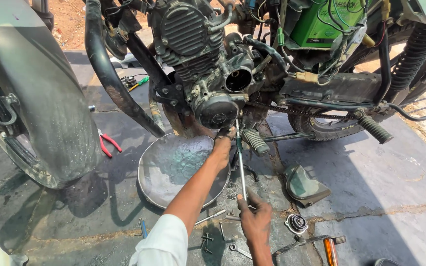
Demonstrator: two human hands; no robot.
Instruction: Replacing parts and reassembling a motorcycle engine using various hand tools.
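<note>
Between both hands (pixel 223 148) (greasy) runs a long screwdriver (pixel 241 165).

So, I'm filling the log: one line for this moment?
left hand under engine | right hand holds long tool | metal pan below

Red-handled pliers (pixel 108 145) lying on concrete nr front tyre (pixel 50 123). Green battery (pixel 321 22) sitting up in frame w/ loose wiring. Dark side cover (pixel 304 184) lying right of footpeg (pixel 256 141), small clutch gear (pixel 297 223) just below it. Loose bolts (pixel 206 241) & spanner (pixel 239 251) lying by bottom edge.
</note>
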